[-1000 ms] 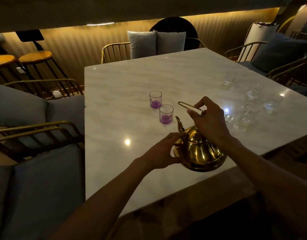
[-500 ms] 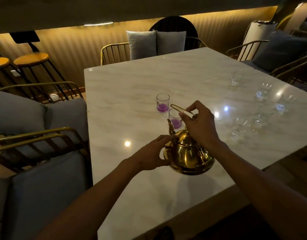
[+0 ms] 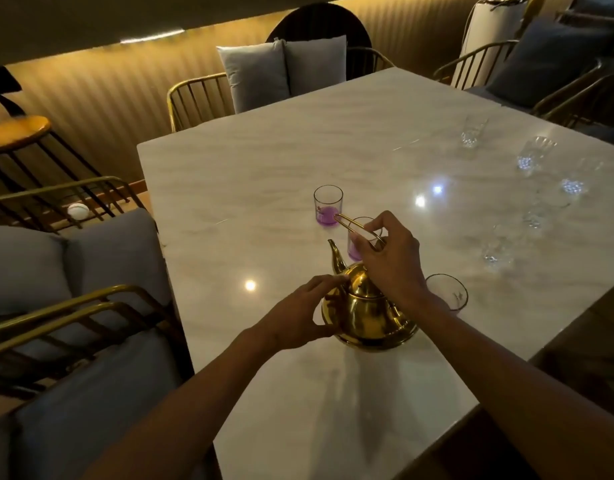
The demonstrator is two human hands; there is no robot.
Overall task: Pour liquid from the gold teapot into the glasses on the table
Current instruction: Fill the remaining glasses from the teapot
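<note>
Your right hand (image 3: 390, 258) has its grip on the thin wire handle (image 3: 354, 226) of the gold teapot (image 3: 367, 315), pinching it between thumb and fingers. Your left hand (image 3: 298, 313) is curled against the teapot's left side, fingers touching the shoulder near the lid; whether it really holds the body or only steadies it, you cannot tell.

Much is hidden. Your right hand covers the back of the teapot and most of the near purple glass (image 3: 355, 249), which shows only behind the handle. A clear glass (image 3: 447, 296) at 3 o'clock of the teapot is partly behind your right wrist. The empty glasses (image 3: 534, 155) at 2 o'clock are faint, and their number is hard to make out in the dim light.

The teapot sits on the marble counter (image 3: 264, 202), near the edge closest to you. Open surface lies at 9 o'clock and at 12 o'clock beyond the far purple glass (image 3: 328, 206).

The spout (image 3: 336, 258) points toward 11 o'clock, upward. The handle leans the same way, its tip overlapping the far purple glass in this view.
</note>
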